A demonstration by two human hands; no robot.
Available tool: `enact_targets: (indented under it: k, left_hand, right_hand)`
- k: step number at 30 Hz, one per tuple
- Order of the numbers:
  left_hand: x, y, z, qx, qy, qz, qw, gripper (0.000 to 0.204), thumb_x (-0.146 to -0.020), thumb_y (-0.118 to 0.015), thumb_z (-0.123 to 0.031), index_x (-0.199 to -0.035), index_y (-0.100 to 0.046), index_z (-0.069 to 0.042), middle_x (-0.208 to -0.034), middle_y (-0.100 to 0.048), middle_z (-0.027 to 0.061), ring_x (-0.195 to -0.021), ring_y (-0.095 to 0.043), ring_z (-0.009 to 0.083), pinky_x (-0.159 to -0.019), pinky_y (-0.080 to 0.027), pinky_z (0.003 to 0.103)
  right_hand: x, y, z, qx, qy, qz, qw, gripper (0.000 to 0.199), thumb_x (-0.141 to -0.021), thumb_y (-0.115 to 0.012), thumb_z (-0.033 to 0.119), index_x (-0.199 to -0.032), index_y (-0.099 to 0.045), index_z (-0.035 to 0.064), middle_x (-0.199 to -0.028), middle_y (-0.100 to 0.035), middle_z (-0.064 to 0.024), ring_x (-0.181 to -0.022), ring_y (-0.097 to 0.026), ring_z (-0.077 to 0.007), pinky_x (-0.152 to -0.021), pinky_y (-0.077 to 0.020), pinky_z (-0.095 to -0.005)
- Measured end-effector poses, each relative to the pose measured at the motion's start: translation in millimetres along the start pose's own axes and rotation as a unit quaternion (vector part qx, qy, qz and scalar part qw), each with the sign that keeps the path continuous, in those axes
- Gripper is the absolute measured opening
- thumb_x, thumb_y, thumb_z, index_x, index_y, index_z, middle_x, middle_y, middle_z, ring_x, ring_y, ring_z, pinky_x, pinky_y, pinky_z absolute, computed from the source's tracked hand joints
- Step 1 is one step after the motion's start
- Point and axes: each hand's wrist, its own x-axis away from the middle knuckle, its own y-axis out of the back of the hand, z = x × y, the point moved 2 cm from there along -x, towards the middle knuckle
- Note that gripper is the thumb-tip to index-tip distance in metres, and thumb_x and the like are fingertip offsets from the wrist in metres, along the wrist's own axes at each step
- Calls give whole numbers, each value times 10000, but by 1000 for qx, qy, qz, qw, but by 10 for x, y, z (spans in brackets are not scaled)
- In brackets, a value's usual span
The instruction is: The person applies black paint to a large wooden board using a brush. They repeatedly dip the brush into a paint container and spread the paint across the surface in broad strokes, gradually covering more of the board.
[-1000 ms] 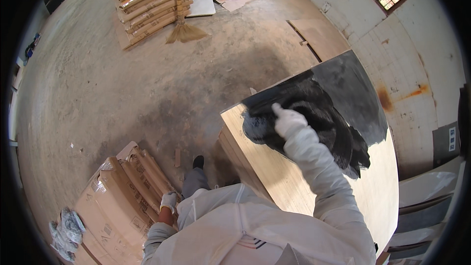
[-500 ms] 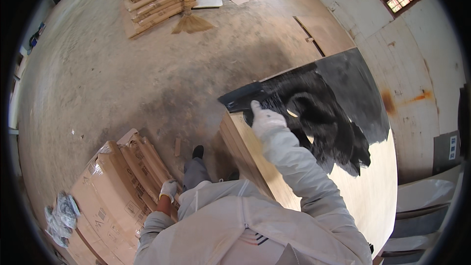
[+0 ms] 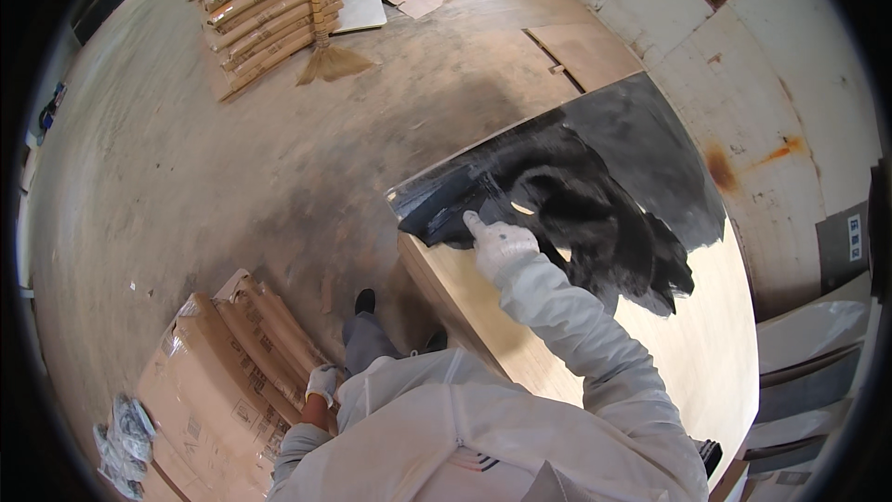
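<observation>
My right hand (image 3: 503,246), in a white glove, grips a wide flat black spreader (image 3: 448,212), index finger pressed along its top. The blade lies on the left end of a light wooden board (image 3: 692,339). Wet black coating (image 3: 595,209) covers the board's far part in swirls, with small bare wood spots showing near my hand. Toward the far right the coating is thinner and greyer. Low by my leg, my gloved left hand (image 3: 321,381) is beside brown cartons (image 3: 218,381); its fingers are too small to read.
The board tops a stack (image 3: 455,302) with its edge toward my legs. Farther off are stacked wrapped packages (image 3: 269,14) and an upright straw broom (image 3: 330,60). A stained wall (image 3: 743,121) and dark and grey panels (image 3: 808,395) line the right. Crumpled plastic (image 3: 125,437) lies at lower left.
The spreader, earlier jutting past the board's left corner, has moved rightward and inward onto the board with my right hand. My left hand stays low by the cartons. The whole view has shifted slightly.
</observation>
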Motion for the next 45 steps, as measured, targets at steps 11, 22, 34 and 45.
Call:
enact_targets:
  k: [11, 22, 34, 45]
  left_hand:
    - [131, 63, -331, -83, -4, -19, 996, 385, -988, -623, -267, -1260, -784, -47, -1223, -780, 212, -1181, -729, 348, -1018, -554, 399]
    - [168, -85, -182, 67, -18, -62, 996, 377, -1004, -636, -285, -1256, -782, -45, -1245, -785, 177, -1207, -726, 323, -1056, -537, 378]
    - [1802, -830, 797, 104, 89, -116, 984, 333, -1024, -659, -238, -1250, -776, -22, -1198, -800, 180, -1127, -759, 272, -994, -564, 365]
    - [2208, -1246, 922, 126, 91, -132, 979, 348, -1037, -639, -257, -1259, -766, -21, -1129, -810, 164, -1002, -770, 248, -908, -601, 372]
  right_hand:
    - [-81, -116, 30, -42, 28, -20, 999, 492, -1090, -485, 274, -1567, -535, 162, -1158, -769, -215, -1100, -740, -391, -945, -560, -526]
    - [-167, 62, -1052, 96, 220, -37, 970, 455, -1027, -630, 270, -1478, -641, 328, -1147, -752, -134, -1036, -732, -330, -896, -570, -455]
    - [-1335, 292, -367, 111, 377, -62, 917, 402, -958, -682, 129, -1274, -803, 346, -959, -775, -74, -961, -744, -307, -890, -565, -433]
    - [-1148, 473, -169, 56, 289, 41, 955, 513, -918, -748, 63, -1348, -767, 342, -1247, -782, -99, -1124, -741, -336, -1002, -566, -378]
